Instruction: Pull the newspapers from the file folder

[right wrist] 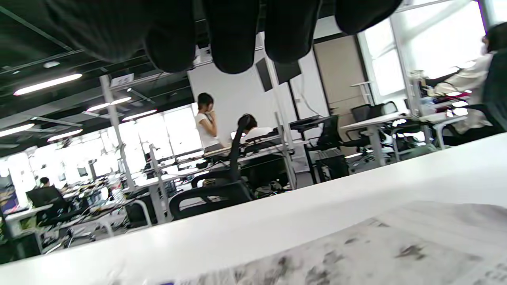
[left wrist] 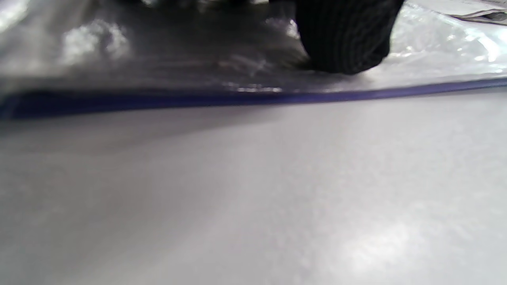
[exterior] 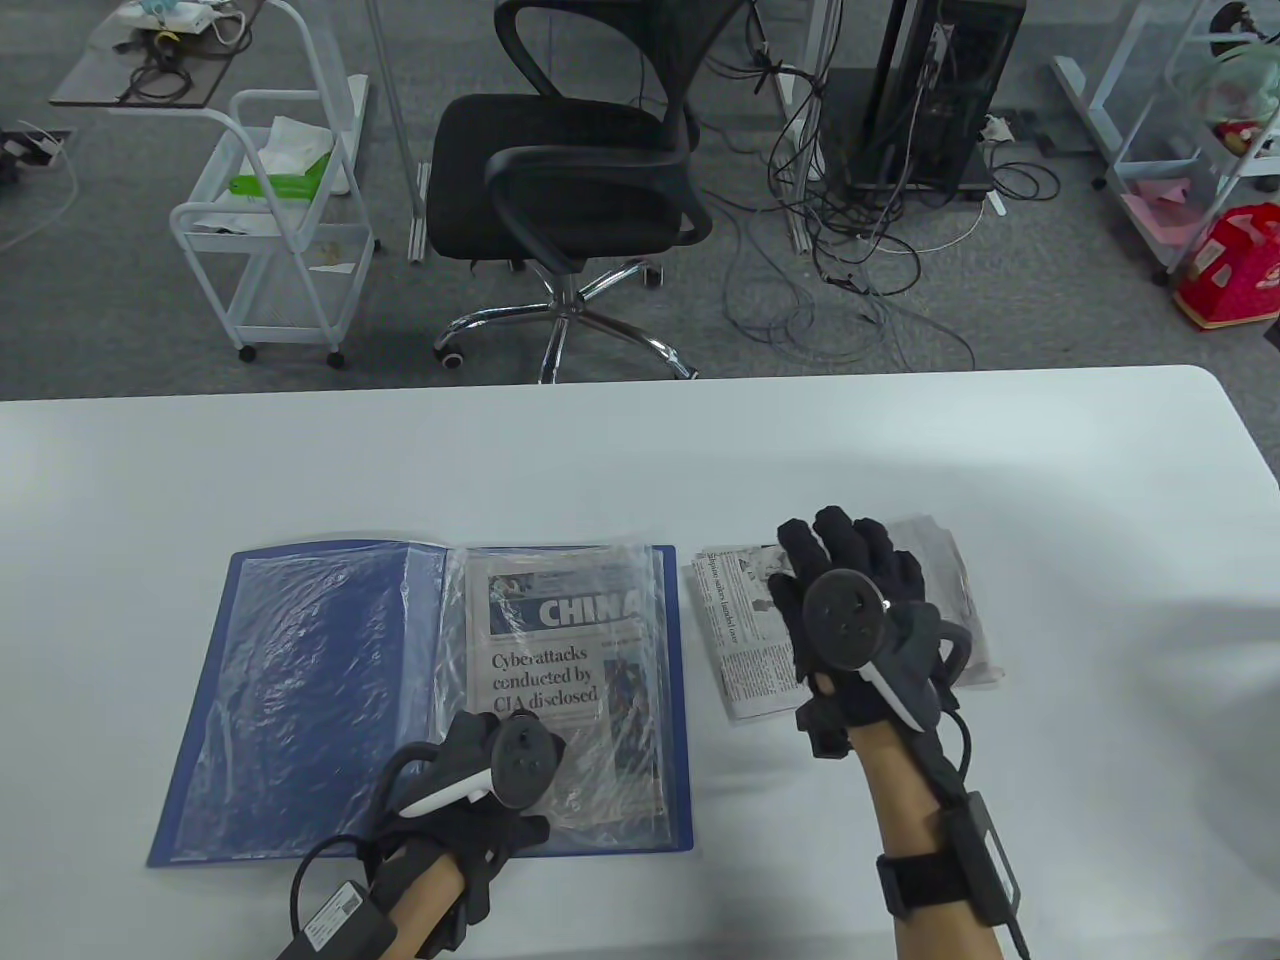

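Note:
An open blue file folder (exterior: 300,700) lies at the table's front left. A newspaper (exterior: 550,660) sits inside the clear sleeve on its right page. A second folded newspaper (exterior: 740,640) lies on the table just right of the folder. My left hand (exterior: 510,790) rests on the folder's near edge. In the left wrist view a fingertip (left wrist: 344,39) presses the sleeve (left wrist: 435,51) above the blue edge (left wrist: 277,97). My right hand (exterior: 840,545) is spread flat over the loose newspaper, holding nothing. Its fingers (right wrist: 233,35) hang above the newspaper (right wrist: 376,245).
The white table (exterior: 640,460) stretches wide behind and to the right of the papers. Beyond its far edge stand a black office chair (exterior: 570,170), a white cart (exterior: 280,220), and a computer tower (exterior: 930,90) with loose cables.

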The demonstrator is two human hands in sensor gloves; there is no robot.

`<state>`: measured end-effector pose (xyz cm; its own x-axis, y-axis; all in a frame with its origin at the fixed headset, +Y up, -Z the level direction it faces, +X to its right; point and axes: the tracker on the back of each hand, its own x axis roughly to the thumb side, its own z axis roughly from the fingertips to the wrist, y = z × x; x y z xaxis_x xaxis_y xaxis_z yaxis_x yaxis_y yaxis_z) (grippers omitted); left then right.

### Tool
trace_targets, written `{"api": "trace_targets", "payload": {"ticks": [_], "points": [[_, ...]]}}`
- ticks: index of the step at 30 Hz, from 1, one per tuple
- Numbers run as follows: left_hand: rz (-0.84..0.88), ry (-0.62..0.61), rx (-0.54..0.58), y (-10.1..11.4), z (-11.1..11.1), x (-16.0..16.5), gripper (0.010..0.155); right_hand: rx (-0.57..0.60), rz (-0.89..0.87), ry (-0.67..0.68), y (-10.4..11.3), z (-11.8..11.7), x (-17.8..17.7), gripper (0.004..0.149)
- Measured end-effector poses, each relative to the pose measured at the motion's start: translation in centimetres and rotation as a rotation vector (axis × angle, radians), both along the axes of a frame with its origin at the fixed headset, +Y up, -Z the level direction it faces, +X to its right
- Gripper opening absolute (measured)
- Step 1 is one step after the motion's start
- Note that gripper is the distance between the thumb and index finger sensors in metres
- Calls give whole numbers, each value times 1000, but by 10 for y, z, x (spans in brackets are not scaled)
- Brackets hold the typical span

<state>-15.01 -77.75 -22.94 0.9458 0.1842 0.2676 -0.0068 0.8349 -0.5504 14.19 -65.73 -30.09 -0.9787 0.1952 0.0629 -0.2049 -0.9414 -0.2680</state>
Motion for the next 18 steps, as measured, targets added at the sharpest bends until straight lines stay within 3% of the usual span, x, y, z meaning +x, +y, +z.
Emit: {"api": "trace_targets", "payload": {"ticks": [6,13,18], "points": [[12,0,4,0,1,-1,74,-27,142,43,-37,6,-19,56],[28,-2,-9,1,1,-3,78,-69,141,24,-56,3,-23,56],[185,82,114,32,-3,-4,81,-71,113,17,-55,1,-17,55]]}}
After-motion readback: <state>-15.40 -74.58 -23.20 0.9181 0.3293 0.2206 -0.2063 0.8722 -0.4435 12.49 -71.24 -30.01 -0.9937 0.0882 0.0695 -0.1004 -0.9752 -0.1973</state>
